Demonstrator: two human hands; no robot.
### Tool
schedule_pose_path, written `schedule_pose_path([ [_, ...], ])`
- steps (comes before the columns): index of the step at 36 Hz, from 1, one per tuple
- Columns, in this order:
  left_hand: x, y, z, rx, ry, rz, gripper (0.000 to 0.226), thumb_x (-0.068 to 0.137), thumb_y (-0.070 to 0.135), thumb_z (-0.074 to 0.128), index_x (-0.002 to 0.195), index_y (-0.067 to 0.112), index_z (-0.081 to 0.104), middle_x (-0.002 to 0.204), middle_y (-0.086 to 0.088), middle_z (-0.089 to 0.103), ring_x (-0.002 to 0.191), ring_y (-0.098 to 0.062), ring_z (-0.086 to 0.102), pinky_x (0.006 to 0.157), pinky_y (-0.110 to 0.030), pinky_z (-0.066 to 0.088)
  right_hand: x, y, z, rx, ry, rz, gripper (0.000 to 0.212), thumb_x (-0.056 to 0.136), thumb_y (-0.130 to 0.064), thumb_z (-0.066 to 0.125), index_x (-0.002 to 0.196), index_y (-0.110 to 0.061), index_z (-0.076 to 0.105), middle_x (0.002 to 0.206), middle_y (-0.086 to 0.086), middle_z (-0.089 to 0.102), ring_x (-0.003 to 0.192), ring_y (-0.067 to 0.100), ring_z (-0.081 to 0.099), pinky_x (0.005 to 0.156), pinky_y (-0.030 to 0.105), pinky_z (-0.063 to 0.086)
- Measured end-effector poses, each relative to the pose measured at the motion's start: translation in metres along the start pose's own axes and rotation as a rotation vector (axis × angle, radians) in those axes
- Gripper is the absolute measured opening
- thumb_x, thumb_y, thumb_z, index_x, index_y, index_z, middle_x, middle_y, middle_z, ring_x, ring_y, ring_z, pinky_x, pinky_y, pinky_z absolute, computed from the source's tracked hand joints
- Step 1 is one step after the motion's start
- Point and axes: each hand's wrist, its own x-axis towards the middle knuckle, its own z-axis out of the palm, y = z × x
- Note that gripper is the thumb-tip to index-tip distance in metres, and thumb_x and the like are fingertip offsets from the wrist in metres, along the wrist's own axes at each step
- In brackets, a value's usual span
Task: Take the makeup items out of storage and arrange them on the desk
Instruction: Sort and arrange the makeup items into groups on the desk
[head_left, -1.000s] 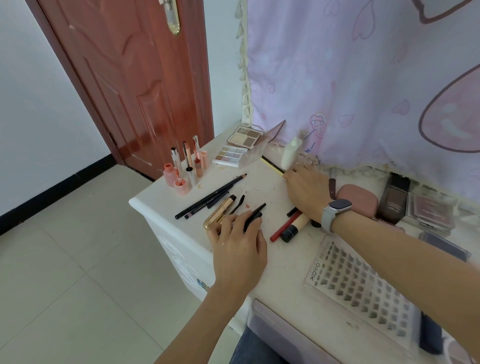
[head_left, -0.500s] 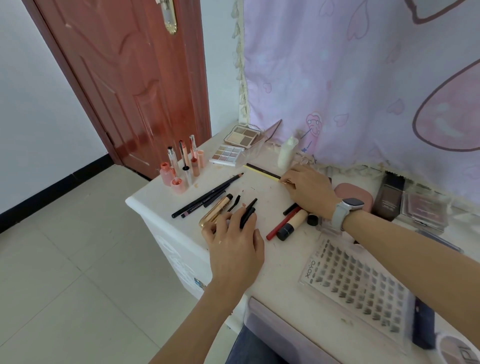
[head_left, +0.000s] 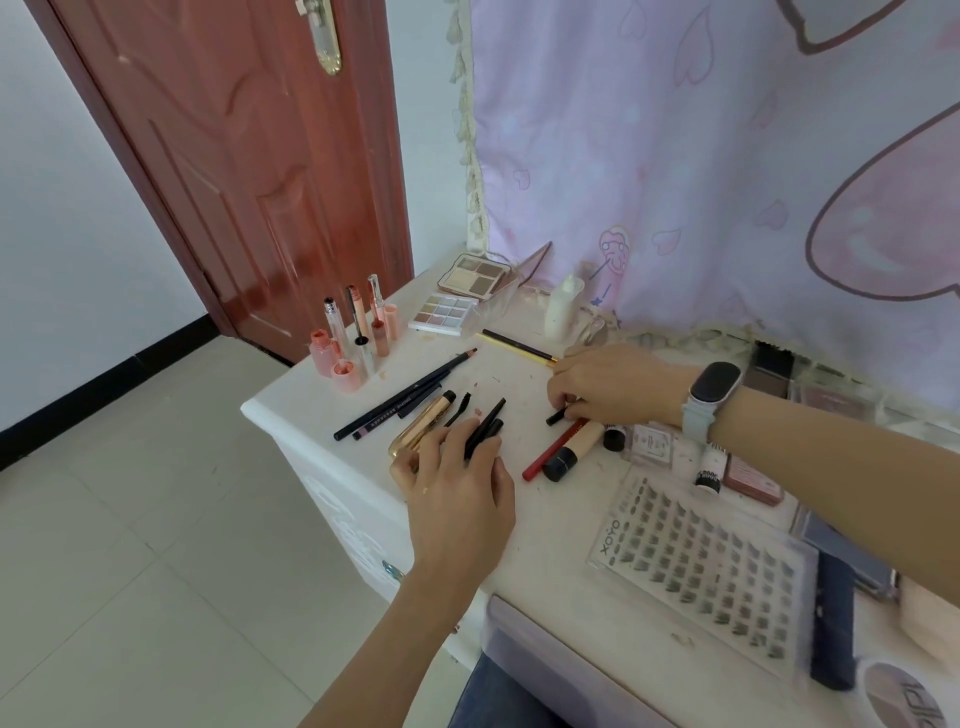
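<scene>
Makeup lies spread over the white desk (head_left: 291, 410). My left hand (head_left: 457, 488) rests with spread fingers on a gold tube (head_left: 421, 428) and two thin black pens (head_left: 485, 426) near the front-left edge. Farther right, my right hand (head_left: 608, 387), with a watch on its wrist, pinches a short black stick (head_left: 558, 415) beside a red pencil (head_left: 548, 452) and a beige tube with a black cap (head_left: 571, 449). A yellow and black pencil (head_left: 517, 344) lies loose behind that hand. Two long black pencils (head_left: 405, 400) lie at a slant to the left.
Pink lip glosses (head_left: 358, 343) stand at the back-left corner, with two eyeshadow palettes (head_left: 445, 314) and a white bottle (head_left: 561, 309) behind. A lash tray (head_left: 696, 566) and compacts fill the right side. A red door (head_left: 234, 156) and a pink curtain (head_left: 675, 156) stand behind.
My right hand left the yellow and black pencil on the desk at the back and came forward to the short black stick. My left hand stayed on the pens.
</scene>
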Motion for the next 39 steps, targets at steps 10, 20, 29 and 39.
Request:
schedule_pose_path([
  [10, 0.001, 0.0, 0.0, -0.06, 0.027, 0.004, 0.021, 0.08, 0.018, 0.059, 0.095, 0.017, 0.073, 0.108, -0.001, 0.068, 0.103, -0.026, 0.061, 0.089, -0.044, 0.036, -0.013, -0.002, -0.013, 0.525, 0.516, 0.213, 0.004, 0.088, -0.016, 0.056, 0.092, -0.016, 0.057, 0.077, -0.013, 0.048, 0.071, 0.006, 0.046, 0.065, 0.026, 0.039],
  [20, 0.0, 0.004, -0.012, -0.262, 0.027, 0.032, 0.035, 0.089, 0.027, 0.045, 0.106, 0.006, 0.067, 0.102, -0.007, 0.068, 0.096, -0.024, 0.063, 0.091, -0.034, 0.039, -0.042, -0.032, -0.024, 1.853, 0.838, 0.354, 0.016, 0.088, 0.009, 0.049, 0.092, -0.004, 0.057, 0.077, 0.009, 0.068, 0.059, 0.018, 0.062, 0.052, 0.022, 0.049],
  [29, 0.005, 0.016, -0.029, -0.384, -0.012, 0.103, 0.025, 0.089, 0.016, 0.055, 0.106, 0.003, 0.067, 0.076, -0.002, 0.063, 0.054, -0.007, 0.052, 0.055, -0.012, 0.042, -0.048, -0.064, -0.005, 1.989, 0.53, 0.379, 0.014, 0.091, 0.002, 0.049, 0.088, -0.005, 0.061, 0.075, 0.011, 0.066, 0.06, 0.017, 0.064, 0.054, 0.021, 0.051],
  [39, 0.019, 0.034, -0.033, -0.317, -0.09, 0.098, 0.023, 0.091, 0.018, 0.049, 0.099, 0.005, 0.068, 0.079, -0.005, 0.066, 0.053, -0.018, 0.057, 0.041, -0.03, 0.045, -0.058, -0.077, -0.008, 1.459, 0.606, 0.306, 0.023, 0.096, -0.01, 0.048, 0.097, -0.023, 0.067, 0.055, -0.005, 0.05, 0.049, 0.002, 0.044, 0.053, 0.011, 0.039],
])
